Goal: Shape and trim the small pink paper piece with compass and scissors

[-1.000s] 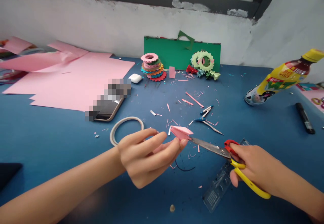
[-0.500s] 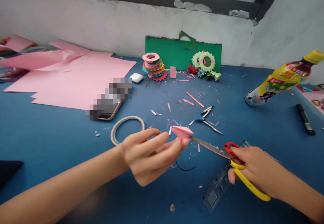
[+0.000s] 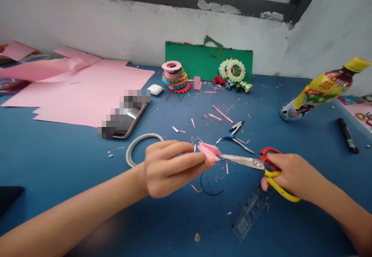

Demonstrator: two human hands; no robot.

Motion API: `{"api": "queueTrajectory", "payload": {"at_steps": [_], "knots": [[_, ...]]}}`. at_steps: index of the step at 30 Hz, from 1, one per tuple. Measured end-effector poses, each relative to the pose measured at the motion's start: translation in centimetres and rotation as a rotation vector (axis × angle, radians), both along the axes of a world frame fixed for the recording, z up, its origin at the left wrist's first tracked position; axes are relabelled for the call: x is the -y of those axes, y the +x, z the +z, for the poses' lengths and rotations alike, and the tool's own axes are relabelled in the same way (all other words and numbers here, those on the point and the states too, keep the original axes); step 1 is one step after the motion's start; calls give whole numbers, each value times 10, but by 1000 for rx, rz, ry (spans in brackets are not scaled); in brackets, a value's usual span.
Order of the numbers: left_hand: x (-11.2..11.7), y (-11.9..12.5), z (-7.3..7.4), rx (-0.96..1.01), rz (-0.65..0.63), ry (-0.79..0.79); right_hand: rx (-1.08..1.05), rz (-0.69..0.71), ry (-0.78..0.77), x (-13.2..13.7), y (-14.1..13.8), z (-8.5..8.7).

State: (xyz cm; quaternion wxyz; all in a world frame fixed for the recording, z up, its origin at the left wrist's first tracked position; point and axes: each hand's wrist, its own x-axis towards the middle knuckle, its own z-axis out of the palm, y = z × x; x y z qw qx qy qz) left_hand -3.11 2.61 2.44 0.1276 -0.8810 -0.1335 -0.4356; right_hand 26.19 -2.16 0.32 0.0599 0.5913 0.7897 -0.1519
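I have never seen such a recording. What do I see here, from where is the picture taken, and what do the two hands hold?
No machine is here: a person works with bare hands, and a camera on the head looks down at them. The left hand pinches a small folded pink paper piece. The right hand grips red-and-yellow-handled scissors, whose blade tips meet the paper. On the blue table lie large pink paper sheets, a white tape ring, a clear plastic ruler, a yellow-labelled drink bottle and a stack of colourful toothed paper rings.

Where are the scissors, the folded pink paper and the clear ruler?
scissors [image 3: 242,160], head view, on the metal blades.
folded pink paper [image 3: 209,151], head view, on its top flap.
clear ruler [image 3: 247,218], head view, on its lower half.
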Motion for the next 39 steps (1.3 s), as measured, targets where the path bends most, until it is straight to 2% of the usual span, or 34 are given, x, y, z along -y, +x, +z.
{"api": "queueTrajectory", "payload": {"at_steps": [2, 5, 8, 10, 12, 17, 24, 30, 35, 39], "knots": [[-2, 2, -3, 136, -78, -308, -1, -35, 169, -6, 8, -6], [-4, 7, -9, 374, -177, -993, -56, -4, 464, -10, 15, -16], [-5, 11, -17, 487, -273, -1622, -77, 22, 627, -7, 15, -18], [-6, 13, -23, 503, -322, -1870, -43, 24, 670, -4, 13, -17], [-5, 14, -28, 497, -362, -1985, 4, 34, 700, -3, 12, -16], [-5, 13, -31, 516, -419, -1996, 84, 73, 733, -7, 15, -18], [-6, 12, -30, 523, -460, -1971, 49, 164, 719, -5, 15, -18], [-5, 11, -30, 526, -477, -1931, 104, 175, 746, -3, 13, -16], [-4, 12, -24, 518, -452, -1836, 98, 217, 762, -2, 11, -14], [-3, 9, -21, 481, -491, -1693, 100, 257, 812, -1, 11, -13]]}}
